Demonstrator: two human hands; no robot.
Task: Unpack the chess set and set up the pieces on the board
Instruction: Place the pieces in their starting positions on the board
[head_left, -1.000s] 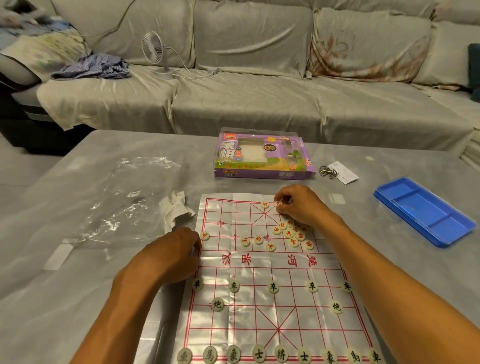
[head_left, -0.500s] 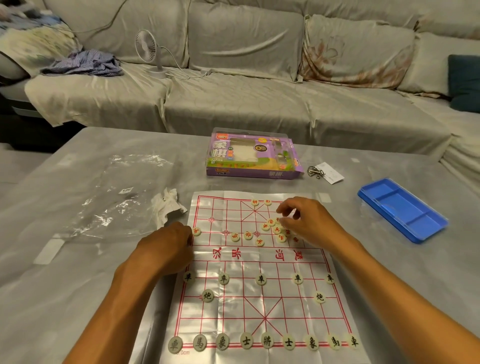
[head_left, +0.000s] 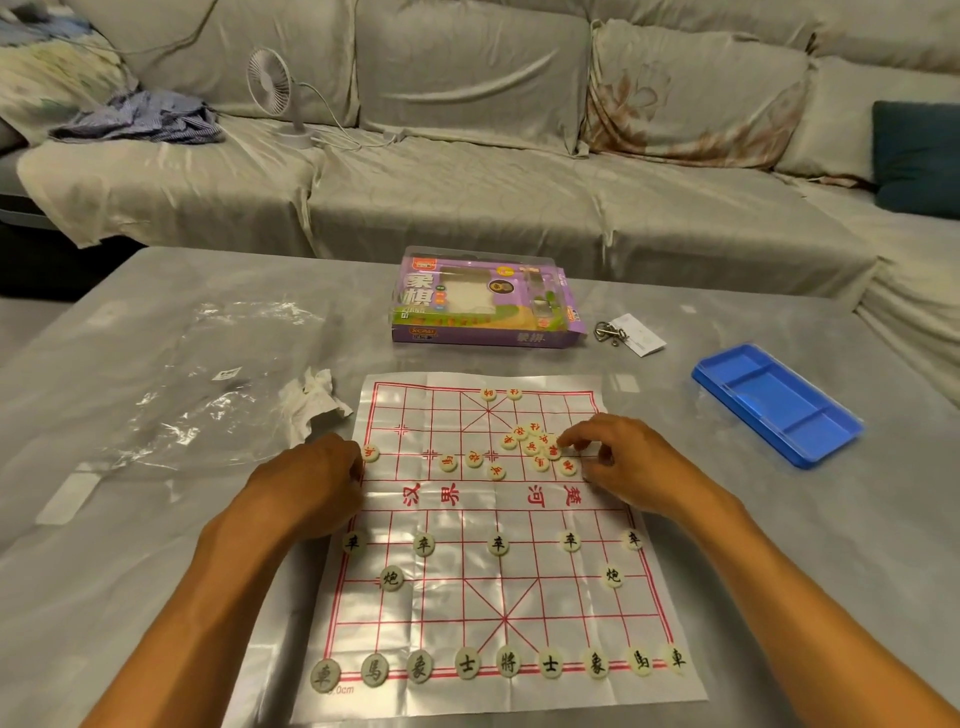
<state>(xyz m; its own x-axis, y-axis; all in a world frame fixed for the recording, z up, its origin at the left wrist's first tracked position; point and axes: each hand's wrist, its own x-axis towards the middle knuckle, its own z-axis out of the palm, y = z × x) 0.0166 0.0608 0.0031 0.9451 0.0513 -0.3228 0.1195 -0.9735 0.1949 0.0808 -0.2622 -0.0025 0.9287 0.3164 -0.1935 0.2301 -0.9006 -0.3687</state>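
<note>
A white chess board sheet (head_left: 457, 597) with red lines lies flat on the table. Black-lettered pieces (head_left: 508, 662) stand set up on its near half. Two red-lettered pieces (head_left: 488, 394) sit on the far row. A loose cluster of red pieces (head_left: 522, 441) lies right of centre, with a few more scattered to its left. My right hand (head_left: 628, 457) has its fingers curled at the cluster, fingertips pinching one red piece (head_left: 551, 451). My left hand (head_left: 311, 478) rests on the sheet's left edge with curled fingers, beside a single red piece (head_left: 370, 453).
The purple chess box (head_left: 483, 301) stands beyond the board. A blue tray (head_left: 779, 405) lies at the right, and a metal ring with a paper tag (head_left: 610, 330) by the box. A clear plastic bag (head_left: 208, 395) and crumpled paper (head_left: 311, 400) lie left. A sofa with a small fan (head_left: 270, 83) is behind.
My right hand drew back from the far row, leaving a second red piece there, and came down onto the cluster. My left hand stayed on the sheet's edge.
</note>
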